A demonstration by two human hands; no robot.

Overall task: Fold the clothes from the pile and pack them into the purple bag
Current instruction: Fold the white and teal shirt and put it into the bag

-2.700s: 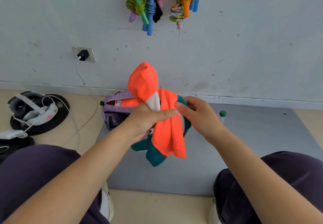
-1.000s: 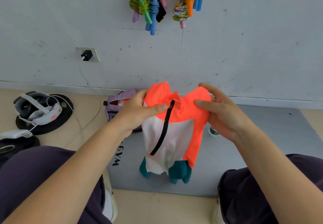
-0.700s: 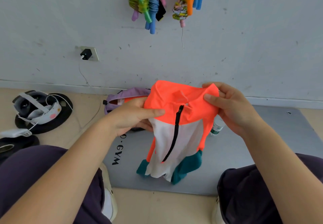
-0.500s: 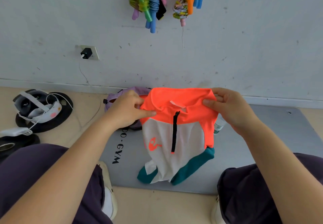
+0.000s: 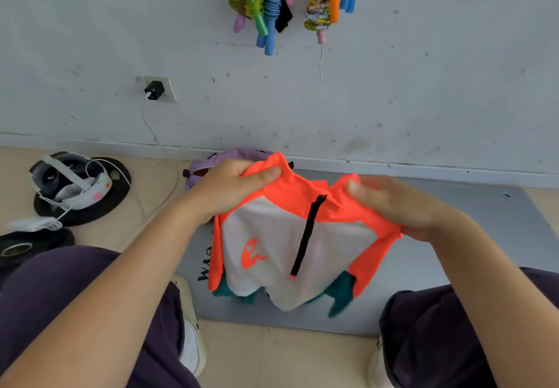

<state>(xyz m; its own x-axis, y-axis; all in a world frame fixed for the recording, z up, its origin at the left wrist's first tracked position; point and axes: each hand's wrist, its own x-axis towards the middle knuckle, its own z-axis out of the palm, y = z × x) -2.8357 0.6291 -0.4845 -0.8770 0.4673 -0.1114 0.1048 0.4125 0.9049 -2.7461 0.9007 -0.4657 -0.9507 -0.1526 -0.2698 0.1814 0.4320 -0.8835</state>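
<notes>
Grey gym mat (image 5: 453,266) by a scuffed white wall. Above the mat, orange top (image 5: 290,242) now spread front-out, no longer bunched; left hand (image 5: 230,191) and right hand (image 5: 390,203) pinching its shoulders. Ready for folding. Purple bag (image 5: 208,163) behind the top.

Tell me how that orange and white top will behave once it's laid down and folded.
Probably floppy: the top sags and bunches below where the left hand and right hand pinch it. Likely light, since fingertip grips hold it up. It looks thin and smooth, so folds may slide open.
</notes>
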